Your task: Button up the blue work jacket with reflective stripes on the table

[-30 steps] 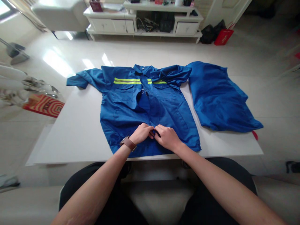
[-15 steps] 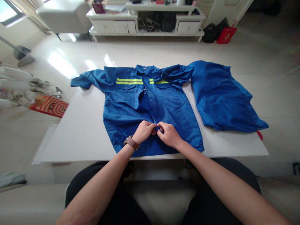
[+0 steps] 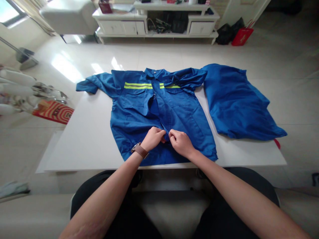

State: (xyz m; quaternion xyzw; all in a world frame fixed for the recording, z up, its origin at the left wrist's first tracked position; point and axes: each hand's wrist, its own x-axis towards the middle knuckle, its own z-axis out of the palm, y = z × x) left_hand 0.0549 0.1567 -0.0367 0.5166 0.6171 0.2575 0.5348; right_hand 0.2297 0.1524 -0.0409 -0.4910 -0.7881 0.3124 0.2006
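A blue work jacket (image 3: 134, 114) with yellow-and-grey reflective stripes lies front up on the white table (image 3: 87, 139), its collar at the far side. The upper part of its front gapes, while the hem lies toward me. My left hand (image 3: 154, 139), with a brown-strapped watch (image 3: 140, 151) on the wrist, pinches the front edge low on the jacket. Just to its right, my right hand (image 3: 181, 142) is closed on the other side of the front opening. The fingertips hide the exact spot they grip.
Folded blue cloth (image 3: 236, 103) lies at the table's right side. A red-striped paper bag (image 3: 54, 112) stands off the left edge. Beyond the table are a white TV cabinet (image 3: 119, 28), a grey stool (image 3: 69, 16) and a red bag (image 3: 243, 36).
My right hand has shifted slightly right, and its fingers have closed further into a fist. My left hand keeps its pinch nearly in place. The jacket lies as before.
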